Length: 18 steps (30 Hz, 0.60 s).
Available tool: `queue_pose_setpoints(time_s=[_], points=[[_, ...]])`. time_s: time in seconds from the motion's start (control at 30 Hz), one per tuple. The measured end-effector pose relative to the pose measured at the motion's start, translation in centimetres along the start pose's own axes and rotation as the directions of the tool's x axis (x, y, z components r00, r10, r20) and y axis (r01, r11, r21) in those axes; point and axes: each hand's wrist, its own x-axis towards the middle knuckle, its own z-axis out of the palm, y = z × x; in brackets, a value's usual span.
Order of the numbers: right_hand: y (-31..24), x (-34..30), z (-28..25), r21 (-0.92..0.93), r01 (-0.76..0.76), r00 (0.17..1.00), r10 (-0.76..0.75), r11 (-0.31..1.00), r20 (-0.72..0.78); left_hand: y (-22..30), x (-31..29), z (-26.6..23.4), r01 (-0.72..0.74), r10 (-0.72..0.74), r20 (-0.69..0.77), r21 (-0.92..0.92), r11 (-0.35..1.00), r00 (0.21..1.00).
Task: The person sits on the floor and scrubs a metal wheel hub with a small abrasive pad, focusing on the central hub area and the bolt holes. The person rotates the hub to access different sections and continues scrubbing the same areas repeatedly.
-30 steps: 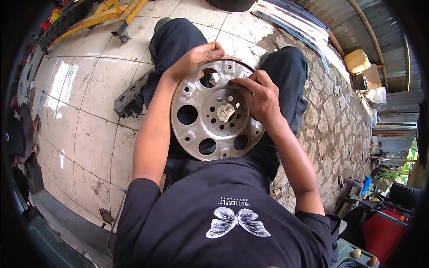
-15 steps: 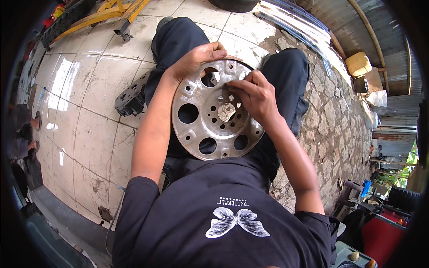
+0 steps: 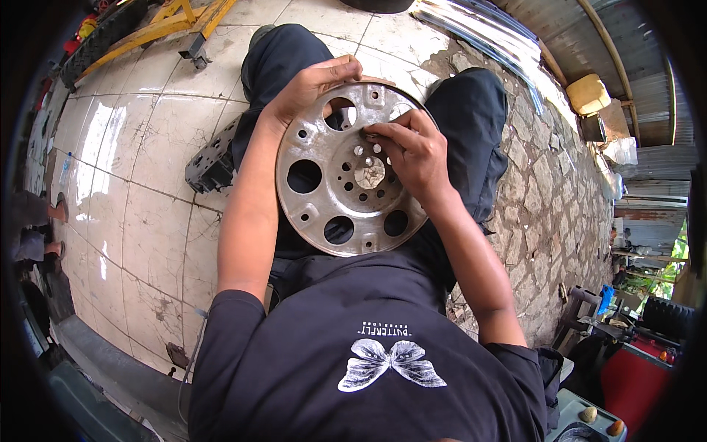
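A round grey metal flexplate (image 3: 333, 197), with large holes near its rim and a ring of small holes about its centre opening, leans upright against my lap between my knees. At its upper left rim, my left hand (image 3: 313, 88) grips it with the thumb over the top edge; some fingers show behind it through a large hole. My right hand (image 3: 414, 151) is closed in a pinch, its fingertips pressed to the face just above the centre holes. Whatever lies between those fingertips, if anything, is too small to make out.
Left of my leg, a black perforated metal part (image 3: 213, 158) sits on the tiled floor (image 3: 158, 191). A yellow stand (image 3: 158, 29) is at the far left. Rough stone paving (image 3: 537, 214) runs along the right, with a yellow jerrycan (image 3: 588, 94) beyond. Another person's feet (image 3: 57, 228) show at the left edge.
The flexplate and both hands have shifted slightly up and left in view. My right fingertips have moved a little across its face, near the centre holes. My left hand keeps its grip.
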Motion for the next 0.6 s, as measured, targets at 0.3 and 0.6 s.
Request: queue_pose_setpoints(time_s=[0.3, 0.6], points=[[-2.5, -6.1, -0.1, 0.227, -0.293, 0.929, 0.332, 0.929, -0.161, 0.2, 0.2, 1.3, 0.061, -0.074, -0.054, -0.222, 0.973, 0.996], [-1.4, -5.5, 0.1, 0.27, -0.283, 0.911, 0.346, 0.92, -0.226, 0.2, 0.8, 0.9, 0.079, -0.108, -0.123, -0.222, 0.972, 0.987]])
